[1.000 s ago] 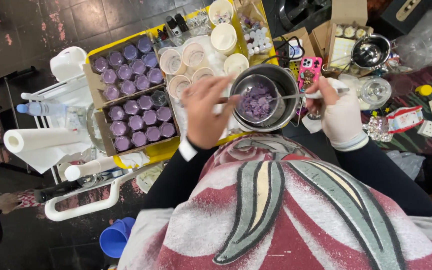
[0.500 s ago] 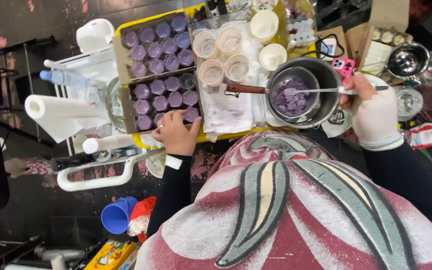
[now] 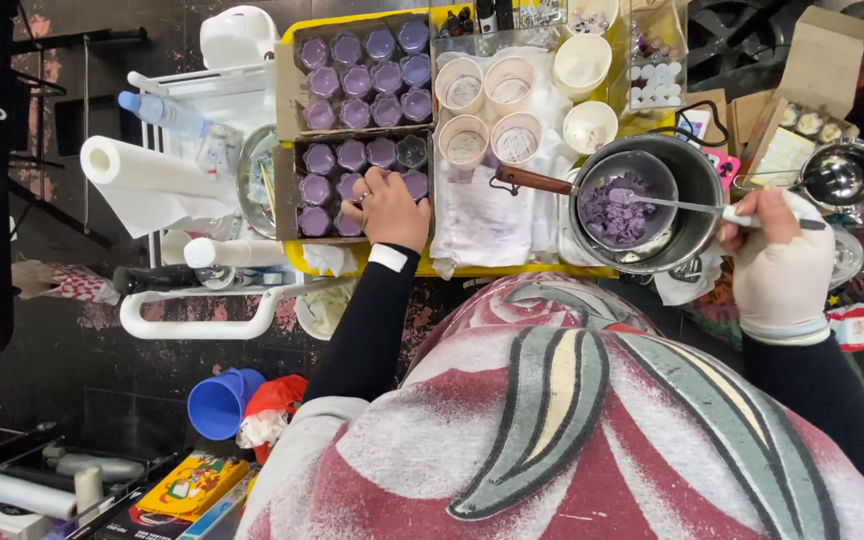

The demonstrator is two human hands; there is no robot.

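My left hand (image 3: 387, 208) reaches into the nearer cardboard box (image 3: 287, 195) of small jars filled with purple wax. Its fingers curl over a purple jar (image 3: 414, 183) at the box's right corner. One clear jar (image 3: 411, 150) stands just beyond the fingers. My right hand (image 3: 780, 268), in a white glove, grips the handle of a metal spoon (image 3: 677, 205). The spoon's bowl rests in the purple wax (image 3: 614, 210) inside a small pan with a wooden handle (image 3: 530, 180). That pan sits in a larger metal pot (image 3: 697, 175).
A second box of purple jars (image 3: 367, 75) lies farther back on the yellow tabletop (image 3: 472, 270). Several white cups (image 3: 462, 85) stand on a white cloth. A paper towel roll (image 3: 142, 165), a white cart (image 3: 202, 325), a metal bowl (image 3: 842, 175) and a blue funnel (image 3: 220, 402) surround them.
My left hand left the pan's wooden handle and moved left onto the nearer box of jars. My right hand kept the spoon in the wax. The view shifted.
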